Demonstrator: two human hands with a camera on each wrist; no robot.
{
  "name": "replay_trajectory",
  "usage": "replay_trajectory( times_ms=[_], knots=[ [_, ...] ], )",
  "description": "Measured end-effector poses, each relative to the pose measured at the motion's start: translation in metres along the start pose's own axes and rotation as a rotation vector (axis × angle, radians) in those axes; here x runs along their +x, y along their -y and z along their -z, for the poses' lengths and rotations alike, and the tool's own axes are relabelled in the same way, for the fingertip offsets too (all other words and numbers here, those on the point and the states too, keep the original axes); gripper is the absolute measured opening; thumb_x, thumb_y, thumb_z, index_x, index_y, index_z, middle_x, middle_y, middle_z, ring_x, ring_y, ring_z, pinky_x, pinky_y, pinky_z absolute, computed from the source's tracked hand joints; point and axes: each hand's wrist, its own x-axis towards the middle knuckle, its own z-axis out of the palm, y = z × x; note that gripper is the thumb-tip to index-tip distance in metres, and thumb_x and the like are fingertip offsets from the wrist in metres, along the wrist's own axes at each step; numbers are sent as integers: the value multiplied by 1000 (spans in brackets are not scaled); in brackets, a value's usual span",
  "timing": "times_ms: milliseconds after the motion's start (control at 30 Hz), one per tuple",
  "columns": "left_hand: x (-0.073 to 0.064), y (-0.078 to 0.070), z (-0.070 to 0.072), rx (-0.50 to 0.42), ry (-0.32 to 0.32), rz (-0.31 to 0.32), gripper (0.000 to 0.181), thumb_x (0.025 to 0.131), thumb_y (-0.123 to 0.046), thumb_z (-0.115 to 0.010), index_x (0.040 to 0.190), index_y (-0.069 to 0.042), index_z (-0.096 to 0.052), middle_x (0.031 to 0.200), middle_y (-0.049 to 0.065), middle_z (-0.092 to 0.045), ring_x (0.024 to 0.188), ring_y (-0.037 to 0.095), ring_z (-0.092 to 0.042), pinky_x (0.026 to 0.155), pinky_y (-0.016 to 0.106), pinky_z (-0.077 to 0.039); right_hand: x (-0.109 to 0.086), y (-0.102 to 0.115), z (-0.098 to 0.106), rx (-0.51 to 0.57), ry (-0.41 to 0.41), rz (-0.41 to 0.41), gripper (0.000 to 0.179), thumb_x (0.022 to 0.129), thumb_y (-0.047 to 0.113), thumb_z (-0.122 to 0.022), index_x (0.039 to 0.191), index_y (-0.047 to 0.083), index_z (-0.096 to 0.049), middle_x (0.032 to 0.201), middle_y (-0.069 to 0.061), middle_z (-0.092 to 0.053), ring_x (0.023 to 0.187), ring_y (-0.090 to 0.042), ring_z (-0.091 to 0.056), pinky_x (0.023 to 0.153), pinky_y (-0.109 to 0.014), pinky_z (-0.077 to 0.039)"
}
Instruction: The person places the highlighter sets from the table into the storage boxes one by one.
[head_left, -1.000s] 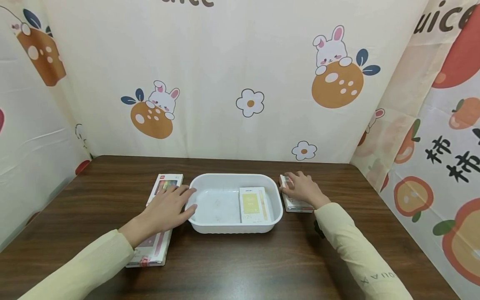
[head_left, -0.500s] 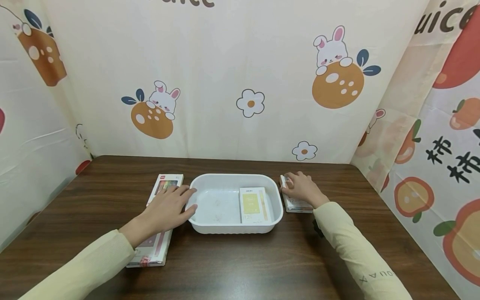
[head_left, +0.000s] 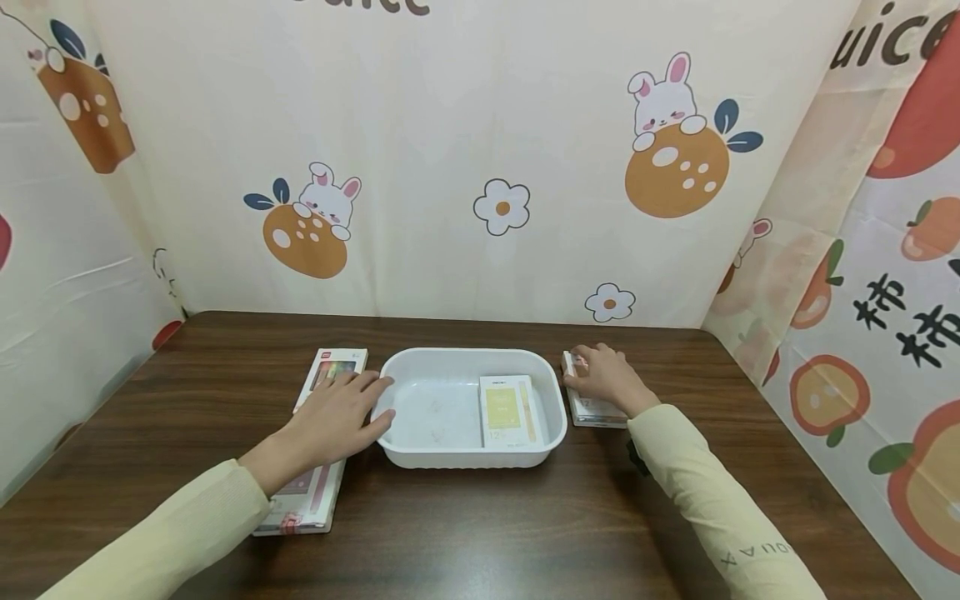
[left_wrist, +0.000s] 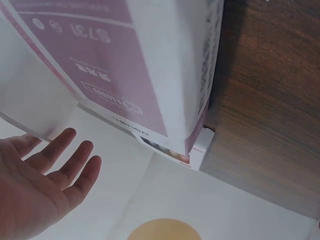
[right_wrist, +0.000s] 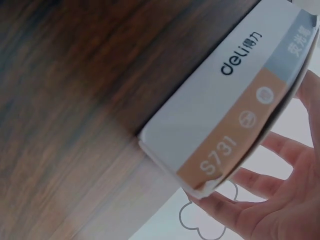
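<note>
My left hand (head_left: 330,421) reaches over a box with purple panels (left_wrist: 90,60) and a white box with pictured coloured pens (head_left: 335,365), covering parts of both. Its fingers (left_wrist: 75,160) are spread and loosely bent, right at the left rim of the white plastic tray (head_left: 431,457). On the far side of the tray, my right hand (head_left: 607,379) lies over a small white box (head_left: 592,412). The right wrist view shows this deli S731 box (right_wrist: 200,115) with an orange and grey band, and relaxed fingers (right_wrist: 260,185) beyond its edge. The right thumb is mostly hidden there.
Inside the tray, toward its right end, lies a white box with a yellow-green panel (head_left: 506,411). Everything stands on a dark brown wooden table (head_left: 480,533). Printed cloth walls (head_left: 420,250) with rabbits and fruit enclose the table's back and sides.
</note>
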Motion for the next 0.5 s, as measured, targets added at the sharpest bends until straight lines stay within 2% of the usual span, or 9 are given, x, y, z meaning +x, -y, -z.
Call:
replay_trajectory(
  times_ms=[500],
  knots=[
    [0, 0, 0, 12, 8, -3, 54, 89, -45, -45, 129, -9, -50, 128, 14, -53, 116, 36, -49, 96, 56, -36, -3, 1, 7, -15, 8, -5, 63, 79, 39, -59, 129, 2, -48, 124, -28, -50, 112, -47, -45, 91, -60, -37]
  ],
)
